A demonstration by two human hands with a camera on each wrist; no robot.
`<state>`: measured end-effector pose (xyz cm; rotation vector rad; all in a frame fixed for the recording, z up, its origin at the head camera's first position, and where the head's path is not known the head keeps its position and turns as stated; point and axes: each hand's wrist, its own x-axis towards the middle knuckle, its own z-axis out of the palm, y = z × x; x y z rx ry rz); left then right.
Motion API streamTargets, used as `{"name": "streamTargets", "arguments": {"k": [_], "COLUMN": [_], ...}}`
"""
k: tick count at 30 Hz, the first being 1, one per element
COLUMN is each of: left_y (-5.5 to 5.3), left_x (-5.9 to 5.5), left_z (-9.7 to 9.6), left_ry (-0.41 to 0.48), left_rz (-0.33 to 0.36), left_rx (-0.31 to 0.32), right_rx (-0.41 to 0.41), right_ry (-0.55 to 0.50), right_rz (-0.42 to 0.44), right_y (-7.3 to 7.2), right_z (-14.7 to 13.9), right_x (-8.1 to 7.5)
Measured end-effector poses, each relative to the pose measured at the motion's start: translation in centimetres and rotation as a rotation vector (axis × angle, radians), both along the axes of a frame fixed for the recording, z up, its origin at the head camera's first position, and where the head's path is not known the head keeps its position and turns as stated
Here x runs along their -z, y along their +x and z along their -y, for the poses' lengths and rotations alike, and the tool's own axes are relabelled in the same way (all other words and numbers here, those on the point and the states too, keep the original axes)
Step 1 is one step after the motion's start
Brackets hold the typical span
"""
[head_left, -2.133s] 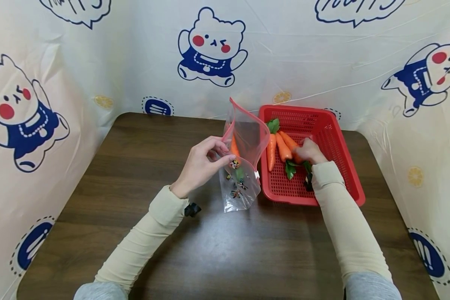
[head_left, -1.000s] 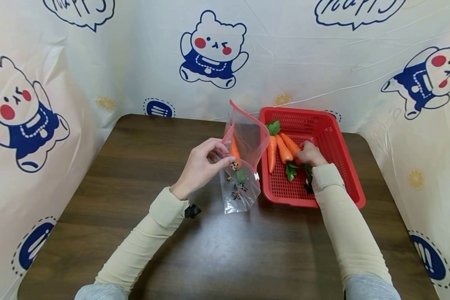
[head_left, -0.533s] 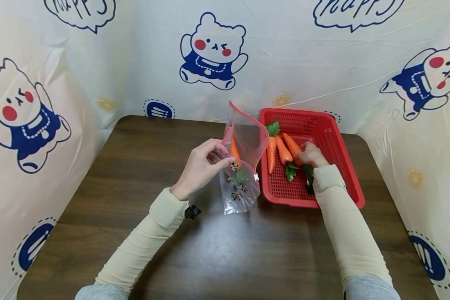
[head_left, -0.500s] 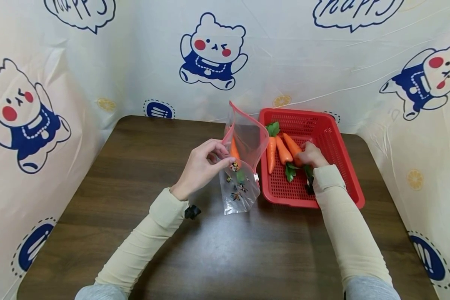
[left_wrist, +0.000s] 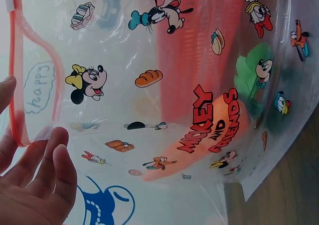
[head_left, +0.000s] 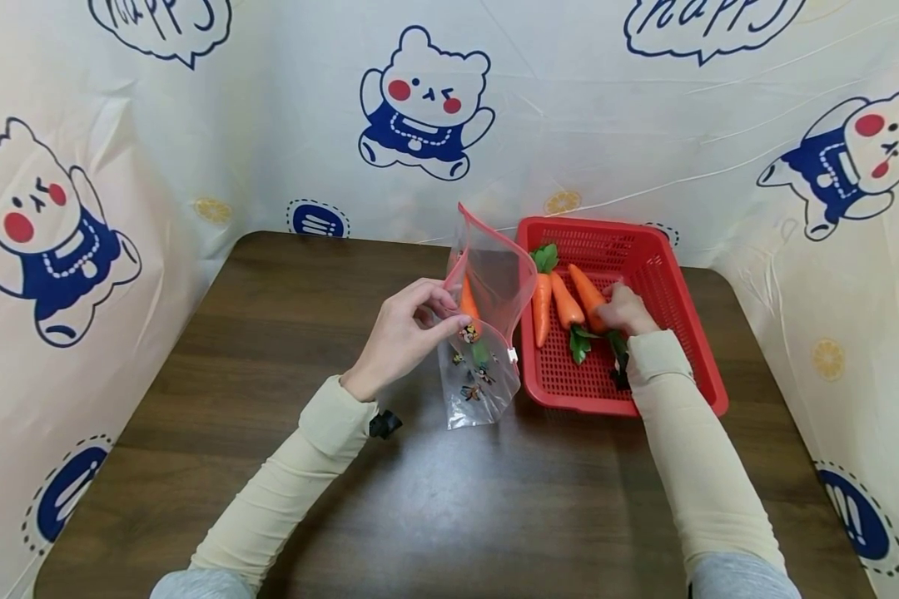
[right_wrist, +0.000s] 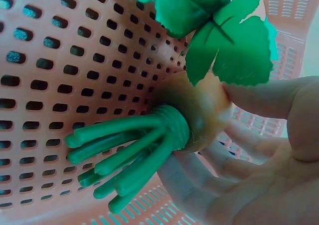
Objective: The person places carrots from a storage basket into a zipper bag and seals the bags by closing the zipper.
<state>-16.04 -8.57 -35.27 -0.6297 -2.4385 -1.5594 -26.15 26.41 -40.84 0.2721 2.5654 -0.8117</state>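
My left hand pinches the red-edged mouth of a clear zip bag printed with cartoon figures. The bag stands upright with its mouth spread, and a carrot with a green top shows inside it. In the red basket, my right hand grips another carrot near its leafy end. The right wrist view shows thumb and fingers about that carrot's thick end, beside green stems. Two more carrots, a left one and a middle one, lie to its left.
The basket stands at the back right of the brown wooden table, just right of the bag. A white slider sits on the bag's right edge. Behind the table hangs a pale sheet with cartoon bears.
The right hand has shifted slightly right with its carrot, and the carrot's tip has moved away from the middle carrot. The left hand and bag hold nearly still.
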Motion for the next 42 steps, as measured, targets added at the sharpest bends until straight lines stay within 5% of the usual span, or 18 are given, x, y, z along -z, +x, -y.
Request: {"name": "streamTargets", "arguments": {"k": [42], "left_y": [-0.1], "left_x": [0.1], "left_z": [0.0], "left_ry": [0.009], "left_rz": [0.020], "left_rx": [0.006], "right_rx": [-0.005], "right_ry": [-0.021], "right_rz": [-0.250], "right_y": [0.4], "right_z": [0.0], "right_x": [-1.2]}}
